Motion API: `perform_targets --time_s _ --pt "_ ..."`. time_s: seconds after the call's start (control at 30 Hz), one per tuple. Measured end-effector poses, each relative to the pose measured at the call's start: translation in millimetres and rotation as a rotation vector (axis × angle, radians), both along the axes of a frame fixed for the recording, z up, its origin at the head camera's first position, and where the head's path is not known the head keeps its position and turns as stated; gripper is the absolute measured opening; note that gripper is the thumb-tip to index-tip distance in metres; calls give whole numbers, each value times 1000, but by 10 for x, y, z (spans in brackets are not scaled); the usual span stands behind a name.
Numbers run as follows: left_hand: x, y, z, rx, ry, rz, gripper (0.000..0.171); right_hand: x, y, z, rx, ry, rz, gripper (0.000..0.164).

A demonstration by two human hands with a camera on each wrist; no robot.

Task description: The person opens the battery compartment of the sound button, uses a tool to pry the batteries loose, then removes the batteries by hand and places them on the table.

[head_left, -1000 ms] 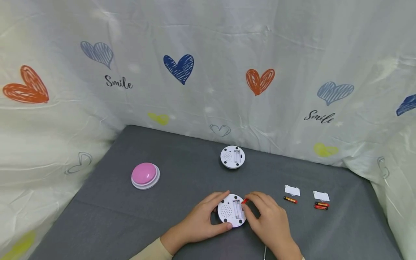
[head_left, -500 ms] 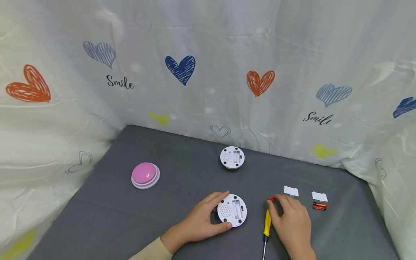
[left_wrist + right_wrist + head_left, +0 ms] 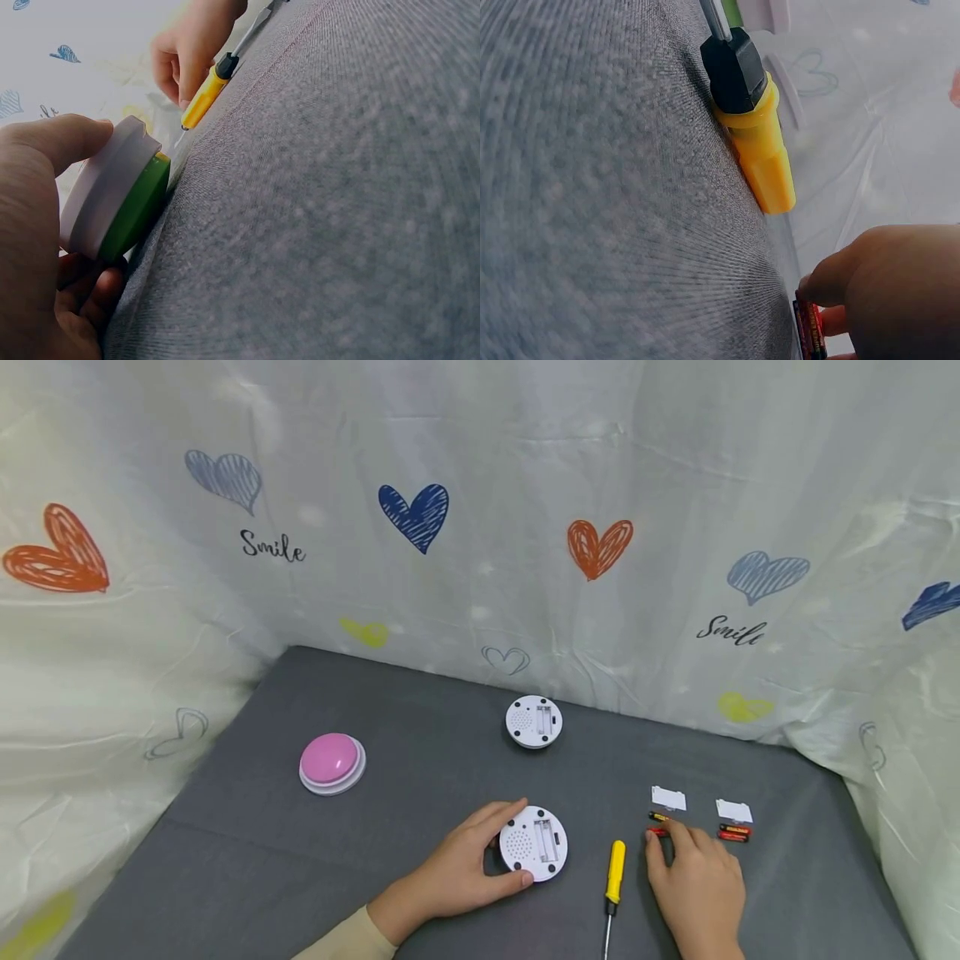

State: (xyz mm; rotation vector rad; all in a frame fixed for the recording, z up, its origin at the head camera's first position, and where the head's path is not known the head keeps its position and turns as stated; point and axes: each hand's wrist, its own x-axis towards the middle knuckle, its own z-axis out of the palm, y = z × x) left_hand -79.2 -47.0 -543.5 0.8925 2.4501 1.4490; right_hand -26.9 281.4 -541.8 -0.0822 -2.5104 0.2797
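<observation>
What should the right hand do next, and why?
Probably let go of the battery in the right hand: it sits beside a second one, much like the pair to the right, and the slot of the disc in the left hand looks empty.

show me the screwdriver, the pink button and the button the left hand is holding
Screwdriver (image 3: 761, 144): right wrist view, on the yellow handle
Pink button (image 3: 330, 758): head view, on the dome
Held button (image 3: 534, 844): head view, on the upturned underside
</observation>
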Motion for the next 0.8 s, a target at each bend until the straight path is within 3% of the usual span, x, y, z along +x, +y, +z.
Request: perform_targets --time_s 0.4,0.6,0.7,0.8 --pt "12 -14 20 -13 -19 2 87 12 -14 10 17 12 -24 16" --pt "25 -17 13 -19 -18 9 87 20 -27 22 -22 -18 -46 21" --pt "23 -19 15 -13 -20 4 87 8 -86 70 -117 -8 -7 20" --pt "17 -17 13 -13 -22 0 87 0 -218 143 -276 -8 138 20"
